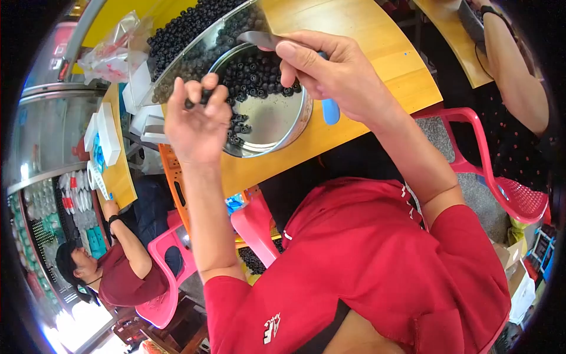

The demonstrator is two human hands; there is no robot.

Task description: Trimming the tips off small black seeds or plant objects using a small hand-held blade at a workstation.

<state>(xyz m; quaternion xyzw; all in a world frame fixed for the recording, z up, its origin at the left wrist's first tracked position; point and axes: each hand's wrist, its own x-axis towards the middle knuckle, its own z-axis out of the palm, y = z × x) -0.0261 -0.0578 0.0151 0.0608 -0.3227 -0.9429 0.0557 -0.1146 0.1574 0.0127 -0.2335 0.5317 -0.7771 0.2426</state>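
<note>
My left hand, slightly blurred, has curled fingers closed on small black round pieces. It is at the left side of a round metal pan. Many similar black pieces cover the pan's far part, with a few along its left wall; the pan's near floor is bare. Above the pan's right rim, my right hand grips a knife, its grey blade pointing left. A blue handle-like piece shows below that hand; I cannot tell what it belongs to.
A clear plastic bin and a large heap of black pieces lie beyond the pan on the wooden table. Clear bags lie at left. Other people sit at left on a pink chair and at right beside another.
</note>
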